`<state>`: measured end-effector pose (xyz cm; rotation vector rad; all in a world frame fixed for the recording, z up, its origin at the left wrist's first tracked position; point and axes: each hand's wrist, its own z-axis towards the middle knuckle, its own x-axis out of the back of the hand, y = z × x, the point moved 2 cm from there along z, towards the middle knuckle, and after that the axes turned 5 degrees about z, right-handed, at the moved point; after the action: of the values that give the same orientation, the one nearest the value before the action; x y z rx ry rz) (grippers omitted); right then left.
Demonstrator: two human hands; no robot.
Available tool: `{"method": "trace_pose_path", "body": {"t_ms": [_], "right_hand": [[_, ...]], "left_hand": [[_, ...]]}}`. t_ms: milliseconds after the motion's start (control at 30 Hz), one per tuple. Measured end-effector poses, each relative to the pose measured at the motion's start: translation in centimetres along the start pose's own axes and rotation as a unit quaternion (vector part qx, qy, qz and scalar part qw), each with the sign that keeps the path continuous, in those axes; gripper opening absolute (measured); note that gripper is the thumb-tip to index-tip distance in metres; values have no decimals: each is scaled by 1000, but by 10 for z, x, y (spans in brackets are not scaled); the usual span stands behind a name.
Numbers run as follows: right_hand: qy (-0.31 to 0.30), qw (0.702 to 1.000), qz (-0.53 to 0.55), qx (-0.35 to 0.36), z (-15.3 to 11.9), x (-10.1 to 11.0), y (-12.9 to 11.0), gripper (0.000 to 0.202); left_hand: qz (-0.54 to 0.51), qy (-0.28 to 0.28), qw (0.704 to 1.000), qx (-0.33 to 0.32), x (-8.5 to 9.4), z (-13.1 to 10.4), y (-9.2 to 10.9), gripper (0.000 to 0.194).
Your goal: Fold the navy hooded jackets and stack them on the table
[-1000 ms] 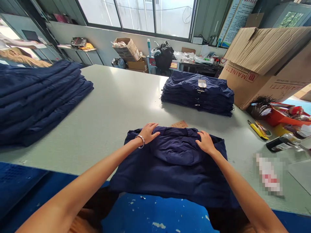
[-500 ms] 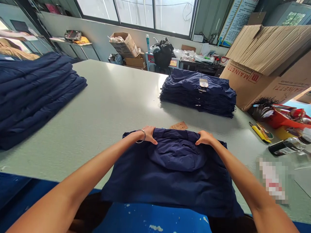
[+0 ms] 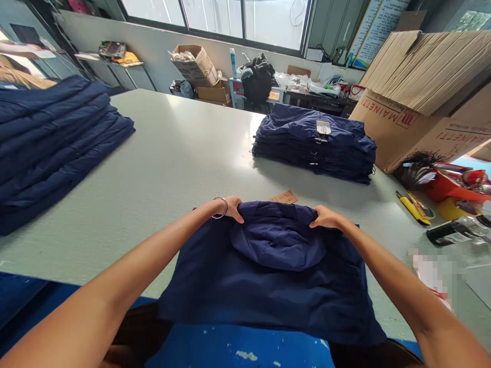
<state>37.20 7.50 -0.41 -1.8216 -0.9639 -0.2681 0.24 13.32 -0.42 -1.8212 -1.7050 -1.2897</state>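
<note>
A navy garment (image 3: pixel 268 296) hangs over the near edge of the table, its gathered hood-like part (image 3: pixel 278 240) lying on top. My left hand (image 3: pixel 232 208), with a bangle at the wrist, grips the garment's upper edge left of that part, thumb on top. On the right side of the same edge, my right hand (image 3: pixel 322 217) pinches the fabric. Both hands' remaining fingers are tucked behind the cloth. A brown paper tag (image 3: pixel 284 197) lies just beyond the edge, between the hands.
Folded navy garments are stacked at the left (image 3: pixel 57 148) and at the back right (image 3: pixel 314 145) of the table (image 3: pixel 172 153). A cardboard box (image 3: pixel 395 122), a red basket (image 3: pixel 456 186), a yellow cutter (image 3: pixel 413 208) and a dark bottle (image 3: pixel 456 231) are at the right.
My left hand has shifted slightly left along the garment's edge. The gathered part looks a little wider and smoother, and the view has tilted slightly.
</note>
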Motion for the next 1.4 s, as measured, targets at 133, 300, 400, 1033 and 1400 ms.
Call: {"method": "trace_pose_path", "body": {"t_ms": [133,300,400,1033,1400], "right_hand": [[-7,999,24,32,3,13,-5,27],[48,998,13,47,15,44,-22,22],[115,992,-39,44,23,66,-38,21],[475,820,-288,138,47,127,-103,17],[481,778,-247,318,-60,14,-28,19]], "left_hand": [[21,32,999,-14,14,-4,9,35],[64,108,992,-12,52,-6,24,28],[115,179,977,-6,82,-4,33,26],[195,529,820,-101,152,36,6,30],[254,560,723,-315,12,-82,2,29]]}}
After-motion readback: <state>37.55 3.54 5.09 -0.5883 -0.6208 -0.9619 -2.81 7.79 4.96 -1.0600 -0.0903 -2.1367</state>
